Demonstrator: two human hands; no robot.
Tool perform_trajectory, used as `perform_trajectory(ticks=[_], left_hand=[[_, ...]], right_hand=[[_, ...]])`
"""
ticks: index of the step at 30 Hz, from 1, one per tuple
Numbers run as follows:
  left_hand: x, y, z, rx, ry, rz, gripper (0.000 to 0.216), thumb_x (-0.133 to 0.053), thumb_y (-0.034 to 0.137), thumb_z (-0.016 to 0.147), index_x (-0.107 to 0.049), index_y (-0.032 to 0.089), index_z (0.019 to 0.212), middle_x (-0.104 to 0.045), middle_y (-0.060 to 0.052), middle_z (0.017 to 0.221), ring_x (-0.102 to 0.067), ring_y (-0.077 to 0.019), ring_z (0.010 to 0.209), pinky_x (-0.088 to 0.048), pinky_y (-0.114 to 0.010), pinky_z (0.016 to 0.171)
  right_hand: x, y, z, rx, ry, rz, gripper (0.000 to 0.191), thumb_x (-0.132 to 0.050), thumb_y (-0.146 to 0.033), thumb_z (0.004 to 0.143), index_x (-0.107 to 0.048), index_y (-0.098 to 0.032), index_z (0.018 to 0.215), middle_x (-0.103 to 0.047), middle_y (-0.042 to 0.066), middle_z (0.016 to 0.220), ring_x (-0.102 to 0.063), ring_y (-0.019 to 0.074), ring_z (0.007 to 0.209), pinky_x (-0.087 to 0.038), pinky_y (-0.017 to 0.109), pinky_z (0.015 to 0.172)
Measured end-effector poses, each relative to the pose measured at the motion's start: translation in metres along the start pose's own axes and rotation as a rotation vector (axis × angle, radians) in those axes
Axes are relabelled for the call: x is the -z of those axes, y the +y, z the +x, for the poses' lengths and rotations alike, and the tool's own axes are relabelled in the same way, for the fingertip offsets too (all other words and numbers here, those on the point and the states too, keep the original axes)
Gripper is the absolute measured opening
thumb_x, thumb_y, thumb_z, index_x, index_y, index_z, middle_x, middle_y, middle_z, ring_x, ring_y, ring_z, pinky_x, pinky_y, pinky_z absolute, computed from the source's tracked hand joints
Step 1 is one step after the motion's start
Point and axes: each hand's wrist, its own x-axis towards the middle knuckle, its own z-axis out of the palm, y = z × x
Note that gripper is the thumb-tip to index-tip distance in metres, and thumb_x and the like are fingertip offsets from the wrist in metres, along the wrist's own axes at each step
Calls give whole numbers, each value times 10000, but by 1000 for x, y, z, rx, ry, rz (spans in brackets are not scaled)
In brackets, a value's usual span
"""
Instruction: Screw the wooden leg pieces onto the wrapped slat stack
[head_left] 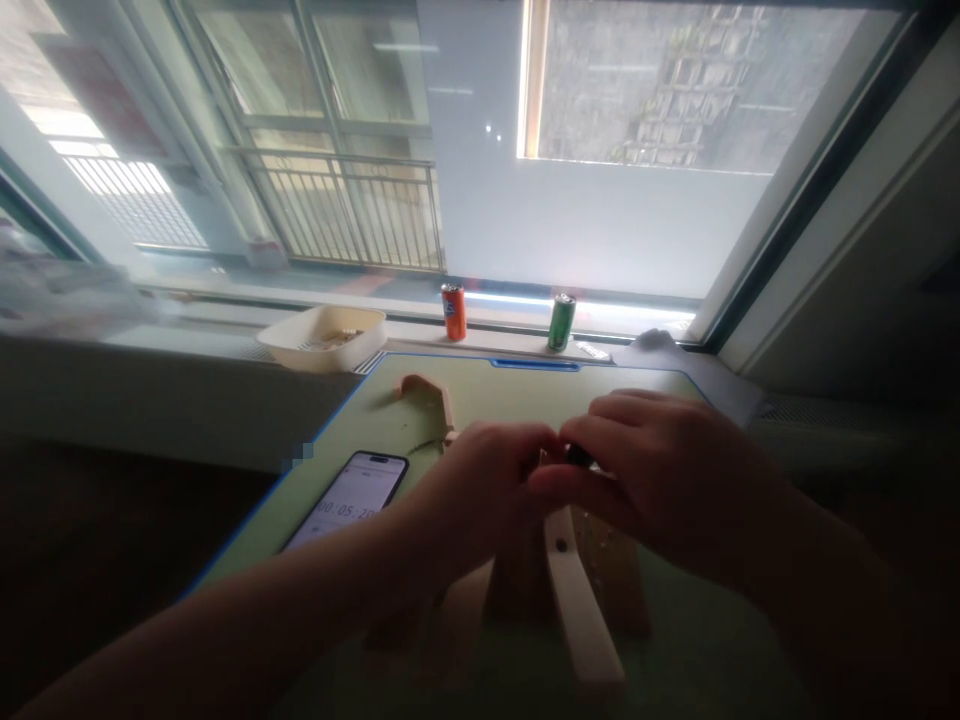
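Note:
Both my hands meet over a small wooden assembly (577, 590) of pale strips and panels that stands on the green table (495, 390). My left hand (484, 480) is closed, fingertips pinched at the top of the assembly. My right hand (660, 470) is closed too, its thumb and fingers pressed on a small dark part (577, 456) between the two hands. What that dark part is I cannot make out. A pale wooden strip with a hole (581, 600) slants down toward me below the hands.
A phone (352, 497) showing a timer lies on the table at my left. A curved wooden piece (427, 392) lies farther back. On the window sill are a cream basket (324, 337), an orange can (453, 311), a green can (561, 322) and a grey cloth (660, 350).

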Motion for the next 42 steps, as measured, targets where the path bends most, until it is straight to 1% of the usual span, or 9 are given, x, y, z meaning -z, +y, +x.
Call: perform_trajectory(ticks=[5, 8, 11, 17, 21, 25, 31, 35, 42], left_hand=[[-2, -9, 7, -17, 12, -34, 196, -554, 323, 768, -600, 137, 727, -473, 40, 589, -385, -66, 545, -312, -188, 501], [0, -11, 11, -50, -52, -68, 220, -532, 340, 783, -610, 137, 751, -445, 39, 586, -377, -72, 561, -317, -192, 517], [4, -9, 10, -41, -119, -75, 220, -525, 347, 789, -624, 152, 801, -452, 39, 601, -376, -74, 566, -322, -190, 519], [7, -2, 4, -51, -40, -17, 237, -533, 369, 787, -621, 149, 775, -469, 38, 604, -406, -76, 577, -336, -177, 517], [8, -3, 7, -108, -75, -32, 266, -446, 340, 849, -616, 144, 789, -518, 22, 648, -458, -85, 622, -378, -184, 582], [15, -6, 10, -121, -226, -56, 224, -471, 323, 839, -607, 145, 852, -531, 23, 663, -462, -77, 597, -377, -181, 566], [15, -4, 5, -59, -58, 80, 247, -555, 395, 775, -634, 168, 833, -475, 51, 573, -375, -52, 503, -260, -169, 461], [16, -3, 5, -106, -159, 67, 257, -481, 354, 831, -637, 156, 779, -480, 47, 567, -387, -54, 522, -275, -170, 482], [18, -10, 10, -102, -245, 122, 274, -431, 322, 856, -651, 170, 912, -619, -3, 762, -519, -105, 687, -376, -209, 636]], right_hand=[[9, 4, -4, 76, -19, 170, 265, -491, -208, 850, -578, -212, 1101, -604, 69, 1006, -570, 162, 814, -437, 260, 656], [10, 13, -3, 122, -51, 251, 212, -478, -157, 857, -627, -217, 996, -613, 43, 962, -574, 124, 761, -438, 227, 649], [7, 17, -1, 98, 13, 223, 155, -535, -273, 842, -650, -192, 906, -609, 28, 832, -552, 109, 673, -421, 225, 605], [-1, 10, 3, 46, 91, 83, 226, -558, -364, 815, -641, -156, 783, -565, 17, 679, -472, 108, 562, -355, 247, 516], [2, 14, 1, 39, 44, 161, 189, -569, -311, 813, -639, -180, 930, -613, 35, 837, -534, 132, 701, -409, 249, 609], [5, 24, -2, 173, -32, 350, 290, -534, -197, 838, -577, -244, 1122, -611, 23, 1030, -564, 115, 852, -436, 210, 713], [1, 21, 1, 127, 63, 236, 186, -612, -313, 786, -639, -193, 925, -617, 19, 821, -548, 114, 710, -416, 223, 624], [1, 15, 1, 106, 51, 125, 190, -596, -355, 792, -646, -180, 846, -600, 12, 714, -515, 113, 625, -380, 239, 560], [6, 15, -4, 156, -122, 255, 177, -498, -242, 862, -610, -228, 998, -628, 28, 952, -567, 131, 813, -426, 230, 688]])
